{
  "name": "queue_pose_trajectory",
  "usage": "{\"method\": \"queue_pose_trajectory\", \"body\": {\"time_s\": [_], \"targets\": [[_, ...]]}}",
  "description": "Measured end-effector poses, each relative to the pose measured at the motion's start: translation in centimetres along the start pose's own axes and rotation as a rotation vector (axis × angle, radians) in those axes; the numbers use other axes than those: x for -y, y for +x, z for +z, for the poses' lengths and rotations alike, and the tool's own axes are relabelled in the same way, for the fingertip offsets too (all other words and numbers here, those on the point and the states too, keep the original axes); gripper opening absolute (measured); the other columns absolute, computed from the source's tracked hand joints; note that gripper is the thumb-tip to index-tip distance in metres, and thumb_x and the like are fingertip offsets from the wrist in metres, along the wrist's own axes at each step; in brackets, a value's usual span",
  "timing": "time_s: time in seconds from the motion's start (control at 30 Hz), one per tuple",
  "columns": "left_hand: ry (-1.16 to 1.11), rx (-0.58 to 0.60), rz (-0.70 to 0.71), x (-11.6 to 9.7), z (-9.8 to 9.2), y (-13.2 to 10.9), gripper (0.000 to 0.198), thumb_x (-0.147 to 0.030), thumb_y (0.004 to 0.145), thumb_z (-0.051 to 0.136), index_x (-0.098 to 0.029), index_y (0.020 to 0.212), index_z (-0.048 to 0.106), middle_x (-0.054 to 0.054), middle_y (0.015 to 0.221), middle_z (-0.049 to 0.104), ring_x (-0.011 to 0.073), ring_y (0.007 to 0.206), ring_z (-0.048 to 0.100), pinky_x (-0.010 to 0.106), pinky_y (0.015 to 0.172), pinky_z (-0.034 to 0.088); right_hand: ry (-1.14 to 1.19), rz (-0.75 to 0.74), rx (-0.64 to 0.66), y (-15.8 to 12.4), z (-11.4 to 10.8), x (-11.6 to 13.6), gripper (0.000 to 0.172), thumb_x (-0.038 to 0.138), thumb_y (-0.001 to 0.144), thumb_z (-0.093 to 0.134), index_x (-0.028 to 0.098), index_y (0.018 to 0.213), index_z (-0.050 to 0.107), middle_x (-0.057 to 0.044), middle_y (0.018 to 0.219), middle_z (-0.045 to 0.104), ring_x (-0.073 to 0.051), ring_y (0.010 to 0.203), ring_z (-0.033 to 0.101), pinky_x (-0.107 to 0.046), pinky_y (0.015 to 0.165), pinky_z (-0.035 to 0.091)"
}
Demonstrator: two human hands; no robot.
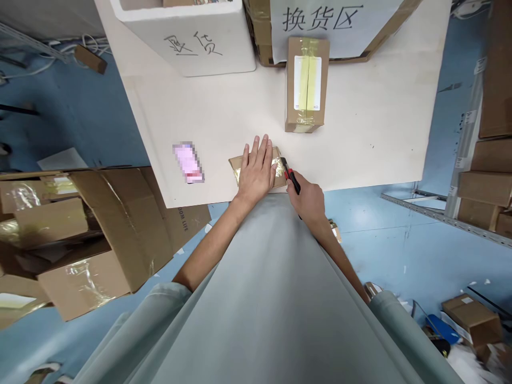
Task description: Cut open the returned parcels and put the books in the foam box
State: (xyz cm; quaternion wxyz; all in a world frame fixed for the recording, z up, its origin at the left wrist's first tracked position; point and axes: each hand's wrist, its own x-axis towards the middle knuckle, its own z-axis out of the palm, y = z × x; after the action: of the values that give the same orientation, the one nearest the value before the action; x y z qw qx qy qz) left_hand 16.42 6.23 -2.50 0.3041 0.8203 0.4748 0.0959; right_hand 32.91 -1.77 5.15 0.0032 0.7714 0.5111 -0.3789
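My left hand (256, 170) lies flat, fingers stretched out, on a small taped cardboard parcel (279, 166) near the front edge of the white table (360, 138). My right hand (307, 198) is closed round a red and black utility knife (291, 175), whose tip rests against the parcel's right side. Much of the parcel is hidden under my left hand. A taller cardboard box (306, 82) with yellow tape and a white label stands further back on the table.
A white bin (192, 37) with handwriting and an open carton with a paper sign (324, 21) sit at the table's back. A blurred pink item (188, 162) lies to the left. Flattened cartons (80, 229) pile on the blue floor at left; shelves of boxes (488, 170) stand at right.
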Motion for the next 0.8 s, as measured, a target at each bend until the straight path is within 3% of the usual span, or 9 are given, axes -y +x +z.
{"method": "queue_pose_trajectory", "body": {"time_s": [0.13, 0.6, 0.8], "targets": [[-0.018, -0.004, -0.002, 0.2, 0.0, 0.2, 0.074, -0.051, 0.119, 0.027, -0.012, 0.181, 0.028, 0.017, 0.189, 0.027, 0.0333, 0.18, 0.012, 0.063, 0.147, 0.003, -0.131, 0.05, 0.011, -0.4, -0.2, 0.7, 0.05, 0.036, 0.119, 0.039, 0.022, 0.161, 0.063, -0.012, 0.108, 0.086, -0.031, 0.095, 0.079, -0.035, 0.085, 0.054], [-0.147, -0.035, 0.007, 0.3, 0.6, 0.0, 0.077, -0.058, 0.118, 0.027, -0.014, 0.181, 0.031, 0.014, 0.189, 0.028, 0.0346, 0.179, 0.016, 0.063, 0.147, 0.002, -0.024, 0.004, -0.06, -1.2, 0.4, 0.6, 0.053, 0.042, 0.117, 0.039, 0.024, 0.16, 0.063, -0.013, 0.106, 0.086, -0.032, 0.09, 0.076, -0.042, 0.088, 0.058], [-0.169, -0.038, 0.01, 0.1, 1.2, -0.2, 0.075, -0.056, 0.118, 0.029, -0.016, 0.182, 0.029, 0.013, 0.189, 0.028, 0.0354, 0.179, 0.016, 0.064, 0.147, 0.005, -0.11, 0.114, -0.039, -1.7, 0.7, 2.4, 0.056, 0.039, 0.118, 0.035, 0.019, 0.166, 0.056, -0.019, 0.106, 0.083, -0.036, 0.098, 0.079, -0.048, 0.093, 0.059]]}}
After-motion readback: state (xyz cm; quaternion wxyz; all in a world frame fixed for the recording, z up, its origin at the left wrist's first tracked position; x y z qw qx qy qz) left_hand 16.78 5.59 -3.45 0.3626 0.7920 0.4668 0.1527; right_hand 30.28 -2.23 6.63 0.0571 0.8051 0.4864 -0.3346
